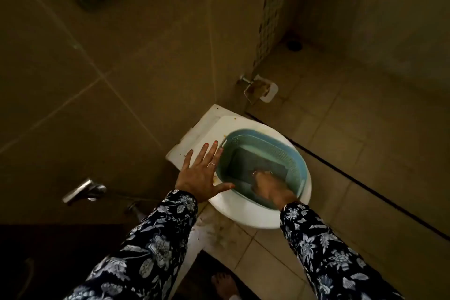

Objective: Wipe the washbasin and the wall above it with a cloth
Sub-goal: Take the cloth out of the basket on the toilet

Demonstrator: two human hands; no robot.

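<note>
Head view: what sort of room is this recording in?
Probably a dim home bathroom: a white ceramic washbasin holding a blue plastic basket, large beige wall tiles, and a chrome tap handle on the wall.

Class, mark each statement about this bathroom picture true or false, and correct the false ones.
1. The left hand lies flat, fingers spread, on the white washbasin rim. True.
2. The right hand reaches down inside the blue basket. True.
3. Both sleeves are plain white. False: both are dark with a pale flower print.
4. The blue basket stands on the floor. False: it sits in the washbasin.
5. The left hand grips a cloth. False: it is open and holds nothing.
</note>
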